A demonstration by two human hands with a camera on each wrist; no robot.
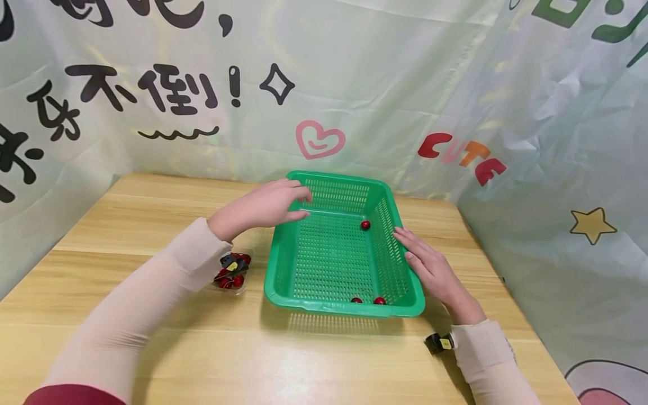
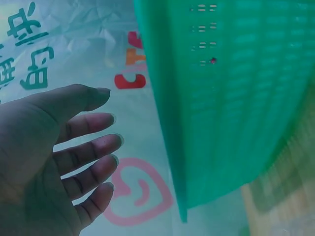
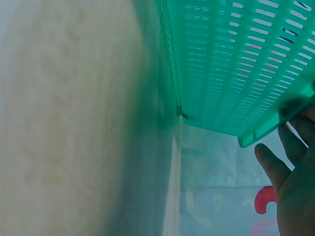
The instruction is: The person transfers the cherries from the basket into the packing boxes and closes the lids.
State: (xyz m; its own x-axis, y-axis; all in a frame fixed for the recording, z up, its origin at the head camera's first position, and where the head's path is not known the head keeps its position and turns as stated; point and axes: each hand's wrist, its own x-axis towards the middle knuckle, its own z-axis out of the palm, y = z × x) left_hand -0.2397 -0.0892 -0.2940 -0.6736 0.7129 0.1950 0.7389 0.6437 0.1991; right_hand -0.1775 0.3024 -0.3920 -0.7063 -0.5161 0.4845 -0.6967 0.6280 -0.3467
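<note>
A green plastic basket (image 1: 344,308) with slotted walls stands in the middle of the wooden table. Three small round red fruits, which look like cherries, lie inside: one cherry (image 1: 365,225) by the right wall and two at the near side. Over the basket's left rim hovers my left hand (image 1: 273,203), fingers spread loosely and thumb apart, holding nothing. The left wrist view shows that hand (image 2: 64,147) beside the basket's outer wall (image 2: 221,123). My right hand (image 1: 430,264) rests its extended fingers on the right rim, with the thumb lower along the outside.
Left of the basket, partly behind the left wrist, sits a clear plastic box (image 1: 235,279) of red fruits. A small black camera (image 1: 438,343) is on the right wrist. A printed cloth (image 1: 374,84) hangs behind the wooden table (image 1: 212,349) and along its sides.
</note>
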